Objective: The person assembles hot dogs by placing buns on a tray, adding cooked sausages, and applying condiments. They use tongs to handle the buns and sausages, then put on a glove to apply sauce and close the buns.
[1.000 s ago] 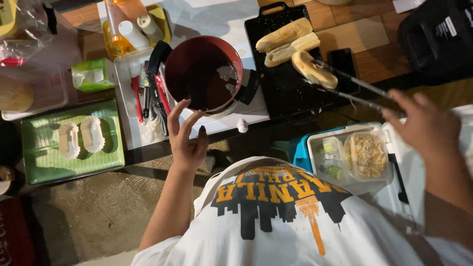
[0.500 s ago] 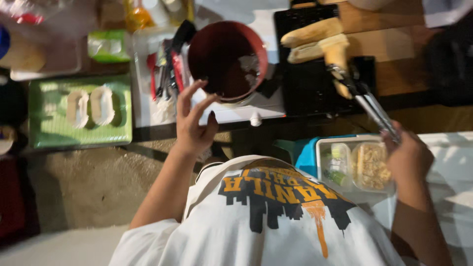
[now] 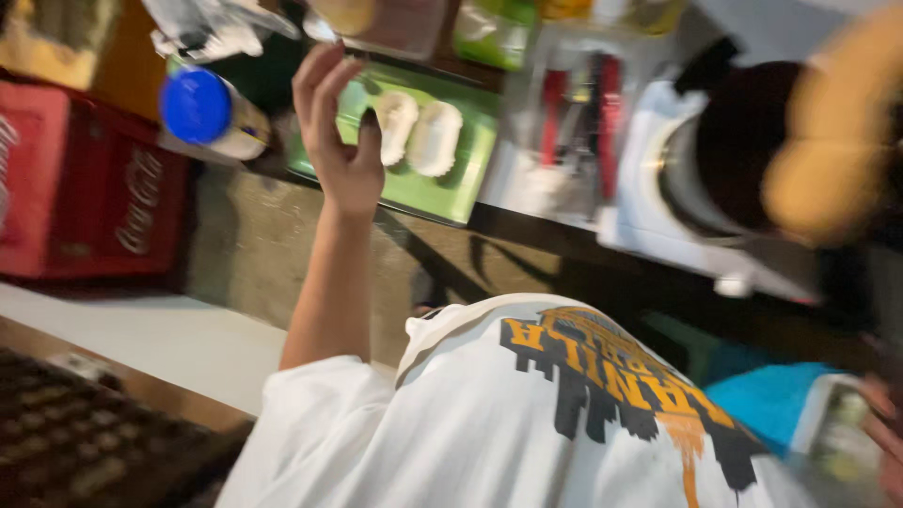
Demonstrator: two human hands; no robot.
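While the view is blurred and tilted, the left hand [image 3: 340, 141] is plain enough: raised over the counter edge, fingers loosely spread and slightly curled, holding nothing. Directly beyond it lies the green tray [image 3: 470, 179], carrying two pale moulded pieces [image 3: 419, 136] side by side; the thumb side of the hand overlaps the tray's near-left part, though I cannot tell whether it touches. Both pieces look untouched, so nothing has been lifted from the tray so far, as far as I can judge. Left of the hand stands a jar with a blue lid [image 3: 202, 108], and beyond that a red crate [image 3: 85, 188]. Right of the tray are red-handled tools [image 3: 578, 118], then a dark round bowl [image 3: 743, 146]. A tan blurred shape [image 3: 828, 141], probably food, covers the bowl's right side. Only fingertips of the right hand [image 3: 884, 423] show at the frame's lower right corner; its state cannot be told.
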